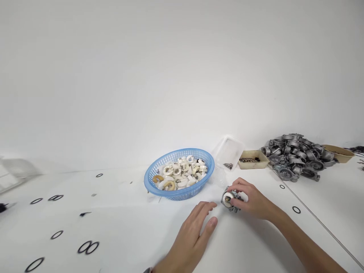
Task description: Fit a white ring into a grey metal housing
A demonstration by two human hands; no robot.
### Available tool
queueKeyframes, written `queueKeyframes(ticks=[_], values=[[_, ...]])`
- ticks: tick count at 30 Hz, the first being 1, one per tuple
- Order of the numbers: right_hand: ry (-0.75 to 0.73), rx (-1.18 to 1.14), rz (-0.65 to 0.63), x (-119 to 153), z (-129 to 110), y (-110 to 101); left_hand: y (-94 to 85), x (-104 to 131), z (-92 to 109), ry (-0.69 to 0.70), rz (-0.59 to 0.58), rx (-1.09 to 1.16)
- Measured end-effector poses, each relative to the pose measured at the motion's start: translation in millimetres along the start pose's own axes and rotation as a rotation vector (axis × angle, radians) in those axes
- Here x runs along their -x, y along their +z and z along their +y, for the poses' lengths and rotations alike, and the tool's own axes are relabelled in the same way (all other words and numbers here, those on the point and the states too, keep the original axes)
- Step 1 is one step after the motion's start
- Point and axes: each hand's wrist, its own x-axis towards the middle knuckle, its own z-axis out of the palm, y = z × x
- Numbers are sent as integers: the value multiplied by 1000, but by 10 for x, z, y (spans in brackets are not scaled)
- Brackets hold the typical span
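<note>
The white tabletop (119, 227) has black rubber rings (88, 247) lying about. The right hand (251, 201) has its fingers closed around a small gray metal part (231, 200), keeping it steady near the blue basket (179, 191). The left hand (192, 235) rests flat, fingers open, holding nothing.

Grey metal part (231, 199), white ring on top

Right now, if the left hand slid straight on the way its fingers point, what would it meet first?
The left hand lies flat on the white table, fingers aimed up-right. Going on, it would probably first reach the metal part with a white ring gripped by the right hand, though depth is uncertain; the blue basket sits left of that line.
</note>
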Motion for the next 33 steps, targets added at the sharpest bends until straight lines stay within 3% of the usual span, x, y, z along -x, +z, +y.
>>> queueKeyframes(ticks=[4,10,15,25,33], values=[[-39,266,-48,60,-100,36,-23,-5,10,18,12,-9],[-145,551,58,34,-36,267,-28,11,8,33,-7,-18],[-105,459,87,18,26,169,-43,23,31,40,-17,-32],[243,58,150,-68,187,-112,-36,27,32,65,15,-61],[132,109,245,-43,274,-215,-44,38,44,71,-4,-64]])
